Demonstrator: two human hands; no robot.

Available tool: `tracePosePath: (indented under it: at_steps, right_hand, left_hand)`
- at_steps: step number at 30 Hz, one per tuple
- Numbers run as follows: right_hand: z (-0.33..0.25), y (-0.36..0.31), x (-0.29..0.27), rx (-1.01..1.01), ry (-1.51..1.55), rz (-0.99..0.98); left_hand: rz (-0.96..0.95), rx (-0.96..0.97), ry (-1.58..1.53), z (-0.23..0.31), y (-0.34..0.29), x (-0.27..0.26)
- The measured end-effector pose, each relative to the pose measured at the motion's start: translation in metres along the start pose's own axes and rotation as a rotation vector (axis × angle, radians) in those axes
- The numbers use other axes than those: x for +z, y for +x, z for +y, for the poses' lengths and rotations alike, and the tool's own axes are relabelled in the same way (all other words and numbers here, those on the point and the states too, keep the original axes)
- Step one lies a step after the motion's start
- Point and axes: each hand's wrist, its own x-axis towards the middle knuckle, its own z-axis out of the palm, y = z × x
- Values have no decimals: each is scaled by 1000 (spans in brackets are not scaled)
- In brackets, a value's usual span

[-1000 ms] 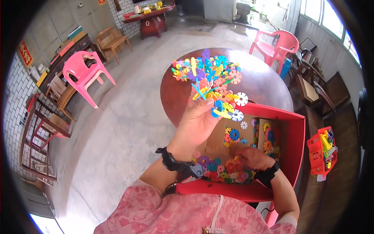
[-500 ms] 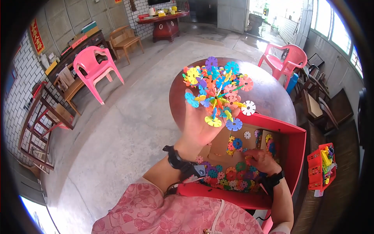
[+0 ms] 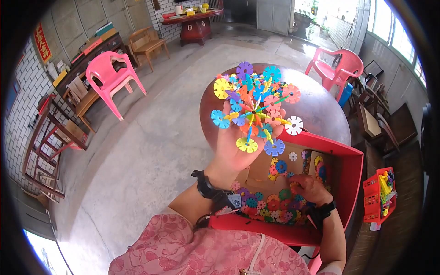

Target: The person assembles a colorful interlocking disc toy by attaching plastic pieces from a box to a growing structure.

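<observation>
My left hand (image 3: 234,150) is raised palm-up, its fingers around the underside of a built cluster of plastic snowflake discs (image 3: 255,114). Yellow, blue, orange, purple, green and white notched discs are slotted together and radiate outward. Some of my fingers are hidden behind the cluster. Lower down, my right hand (image 3: 314,189) hovers over a red box (image 3: 352,172), its fingers curled together; whatever they may hold cannot be made out. Many loose snowflake discs (image 3: 270,207) lie in the near part of the box, beside cardboard flaps (image 3: 256,170).
Behind the box stands a round dark table (image 3: 321,107) bearing more small discs. A red basket (image 3: 372,201) of plastic pieces sits on a dark wooden bench at the right. Pink chairs (image 3: 110,75) stand at left and far right, with a wooden chair (image 3: 147,45) farther back.
The cluster in my left hand has turned and tilted slightly, with its discs spread more toward me. My right hand stays over the box, hardly moved.
</observation>
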Motion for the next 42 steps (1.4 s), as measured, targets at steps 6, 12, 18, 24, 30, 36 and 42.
tracePosePath:
  at_steps: [6,12,18,24,30,36,42]
  right_hand:
    - [1,-1,-2,-2,-27,8]
    - [-2,0,-5,20,15,-24]
    - [-11,9,-17,40,53,2]
    - [4,4,-9,8,34,51]
    - [3,1,-10,-62,19,88]
    - [1,-2,-7,-106,-23,144]
    - [0,-6,-7,-59,-37,105]
  left_hand:
    - [53,-25,-43,-1,1,4]
    - [49,-33,-67,4,3,-5]
    - [69,-53,-89,4,6,-5]
    - [90,-87,-53,1,6,-5]
    - [18,-100,66,-3,8,-6]
    - [60,-136,64,-2,6,-10]
    - [80,-146,69,-3,6,-14]
